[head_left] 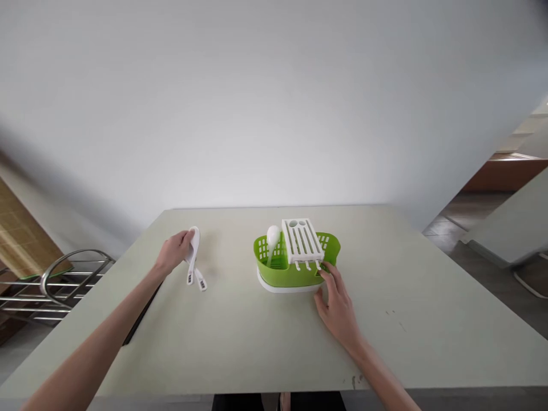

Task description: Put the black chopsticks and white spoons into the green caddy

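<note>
My left hand (174, 251) is closed around white spoons (194, 245) held above the left side of the table. Two handles with dark marks near their ends hang down from it; the bowls are partly hidden by my fingers. A green basket (278, 278) on a white base tray (280, 289) stands at the table's middle. Across its top sits a white slotted rack (303, 240) with small hooks in front. Another white spoon (273, 237) leans upright in the basket's left compartment. My right hand (338, 305) holds the basket's front right side with bent fingers, its thumb low near the tray.
The pale table (248, 342) meets a white wall (274, 114) at the back. A dark flat object (143, 315) lies partly under my left forearm. Beyond the left edge is a metal rack (64, 285); a grey-white piece of furniture (509, 220) stands off to the right.
</note>
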Action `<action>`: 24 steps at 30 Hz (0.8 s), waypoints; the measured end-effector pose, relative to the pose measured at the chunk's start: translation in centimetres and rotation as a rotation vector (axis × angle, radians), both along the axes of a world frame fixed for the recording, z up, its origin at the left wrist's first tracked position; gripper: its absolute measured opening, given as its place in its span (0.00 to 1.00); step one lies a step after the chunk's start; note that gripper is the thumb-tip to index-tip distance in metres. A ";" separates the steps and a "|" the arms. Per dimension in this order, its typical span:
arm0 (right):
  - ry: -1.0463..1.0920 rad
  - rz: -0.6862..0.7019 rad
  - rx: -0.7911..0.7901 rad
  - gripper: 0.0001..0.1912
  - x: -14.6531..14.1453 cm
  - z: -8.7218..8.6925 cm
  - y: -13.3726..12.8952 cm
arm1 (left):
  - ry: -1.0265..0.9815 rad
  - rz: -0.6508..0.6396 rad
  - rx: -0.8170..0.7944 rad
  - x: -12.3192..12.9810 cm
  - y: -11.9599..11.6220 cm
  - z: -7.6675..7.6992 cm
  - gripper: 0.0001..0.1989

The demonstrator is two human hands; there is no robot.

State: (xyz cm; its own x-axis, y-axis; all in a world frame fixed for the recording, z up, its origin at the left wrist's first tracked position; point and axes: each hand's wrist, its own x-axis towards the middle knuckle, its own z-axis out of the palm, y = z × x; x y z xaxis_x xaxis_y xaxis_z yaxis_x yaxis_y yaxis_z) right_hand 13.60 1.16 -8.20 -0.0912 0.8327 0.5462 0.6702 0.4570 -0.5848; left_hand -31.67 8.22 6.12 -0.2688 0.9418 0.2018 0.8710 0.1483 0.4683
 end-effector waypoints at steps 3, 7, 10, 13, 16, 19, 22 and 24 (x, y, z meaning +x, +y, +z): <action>-0.008 0.002 0.012 0.21 0.1 -0.2 0.0 | 0.196 -0.070 -0.189 -3.3 -1.0 -2.2 0.22; -0.009 -0.004 -0.001 0.22 0.0 0.0 -0.3 | 0.287 -0.151 -0.287 -5.6 -1.5 -4.3 0.22; -0.010 -0.016 -0.007 0.21 -0.1 0.3 -0.5 | 0.324 -0.166 -0.311 -5.9 -1.7 -5.1 0.23; -0.025 -0.027 -0.004 0.22 -0.1 0.4 -0.6 | 0.353 -0.137 -0.336 -5.2 -2.1 -5.2 0.24; -0.035 -0.033 -0.007 0.22 -0.1 0.4 -0.6 | 0.376 -0.104 -0.339 -4.2 -2.5 -5.0 0.26; -0.033 -0.034 -0.008 0.23 -0.1 0.4 -0.6 | 0.399 -0.100 -0.298 -3.2 -2.7 -4.9 0.27; -0.037 -0.034 -0.001 0.22 -0.1 0.4 -0.5 | 0.461 -0.081 -0.282 -2.5 -2.9 -4.8 0.27; -0.039 -0.034 0.002 0.21 0.0 0.4 -0.5 | 0.514 -0.068 -0.277 -2.1 -3.2 -4.8 0.27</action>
